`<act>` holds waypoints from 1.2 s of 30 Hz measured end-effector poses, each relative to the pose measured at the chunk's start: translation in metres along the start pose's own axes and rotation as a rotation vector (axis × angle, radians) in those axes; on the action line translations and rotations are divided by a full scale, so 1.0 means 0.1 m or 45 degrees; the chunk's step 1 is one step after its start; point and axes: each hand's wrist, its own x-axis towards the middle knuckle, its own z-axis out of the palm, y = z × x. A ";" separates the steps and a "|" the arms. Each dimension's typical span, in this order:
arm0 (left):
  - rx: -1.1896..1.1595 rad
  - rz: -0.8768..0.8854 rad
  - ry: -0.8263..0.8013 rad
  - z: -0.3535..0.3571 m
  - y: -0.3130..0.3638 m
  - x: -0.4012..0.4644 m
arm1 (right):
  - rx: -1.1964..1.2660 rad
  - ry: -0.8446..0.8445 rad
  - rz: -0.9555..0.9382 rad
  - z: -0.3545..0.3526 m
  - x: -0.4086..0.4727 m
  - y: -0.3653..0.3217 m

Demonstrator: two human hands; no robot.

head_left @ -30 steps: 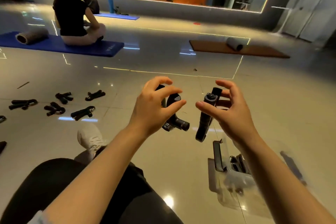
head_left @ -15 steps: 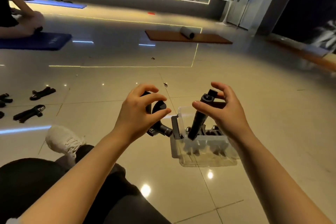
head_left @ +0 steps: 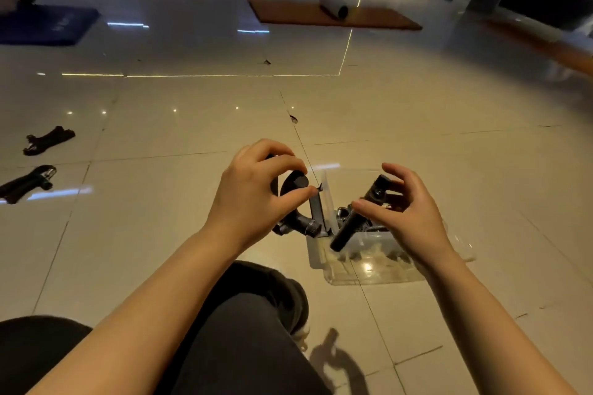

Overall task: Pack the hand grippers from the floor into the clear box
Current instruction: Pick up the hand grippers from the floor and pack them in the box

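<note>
Black gripper (head_left: 293,199) pinched in left hand (head_left: 253,199) just left of box (head_left: 359,269), second gripper (head_left: 356,221) held tilted over box by curled fingers of right hand (head_left: 407,218), more grippers piled inside, two grippers (head_left: 48,139) lay on floor (head_left: 449,138) far left.

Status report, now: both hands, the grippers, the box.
Left hand and right hand each hold one black hand gripper. Right one over clear plastic box. Two on floor, left. Nothing blocking.
</note>
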 end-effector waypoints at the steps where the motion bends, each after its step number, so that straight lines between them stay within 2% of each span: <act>1: -0.024 0.001 -0.009 0.04 -0.04 0.09 | -0.015 0.000 0.010 0.00 0.07 0.04; 5: -0.024 0.035 -0.071 0.07 -0.24 0.34 | -0.058 0.009 0.046 -0.17 0.30 0.24; 9: 0.088 0.074 -0.125 0.12 -0.44 0.40 | -0.117 0.128 0.148 -0.46 0.41 0.46; 13: 0.232 0.235 -0.185 0.34 -0.26 0.54 | -0.115 0.231 0.243 -0.57 0.37 0.73; 15: 0.188 0.288 -0.173 0.47 -0.02 0.61 | -0.078 0.269 0.296 -0.59 0.29 0.86; 20: -0.177 0.189 -0.031 0.73 0.64 0.73 | 0.071 0.303 0.333 -0.95 0.22 0.96; 22: -0.183 0.197 0.008 0.86 0.85 0.74 | 0.033 0.259 0.280 -1.17 0.23 0.96; 28: 0.084 0.257 0.059 1.32 1.32 0.77 | -0.049 0.153 0.175 -1.79 0.39 1.04; 36: 0.305 0.081 0.119 1.78 1.59 0.91 | 0.036 -0.018 0.094 -2.39 0.72 1.29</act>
